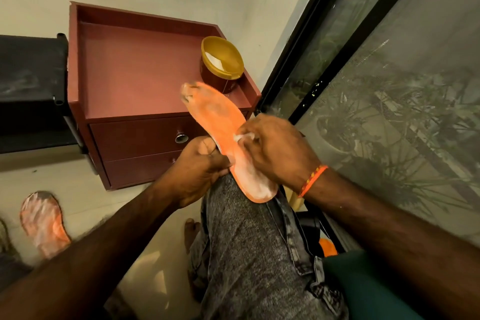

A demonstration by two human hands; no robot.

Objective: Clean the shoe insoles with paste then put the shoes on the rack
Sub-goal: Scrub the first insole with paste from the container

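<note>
Right hand (279, 149) pressed on the orange insole (226, 135), fingers curled together around a small white wad (244, 137) at the insole's middle; can't tell if the wad is cloth or paste. Orange thread band (311, 180) on that wrist. Left hand (197, 169) clamped on the insole's left edge, thumb side up, holding it steady. Insole heel end rests on the knee of the grey jeans (249, 236), toe end tilted up and away toward the cabinet. White paste smeared over the heel half, thinner streaks further up, toe tip blurred. Both forearms come in from the bottom edge. Bare foot (191, 231) on the pale floor (155, 262) just left of the leg. Second insole (42, 221) lies flat on the floor at lower left, well apart from the hands, coated with whitish paste. Small orange thing (327, 247) partly hidden low beside the right thigh, can't tell what it is. Further back, dark red cabinet (124, 80) with two drawers and a raised rim around its tabletop. Open jar (222, 65) with yellow rim stands at the tabletop's right back corner, white paste inside, just beyond the insole toe. Black rack (31, 91) touching the cabinet's left side. Dark-framed glass door (389, 86) on the right with plants behind it.
</note>
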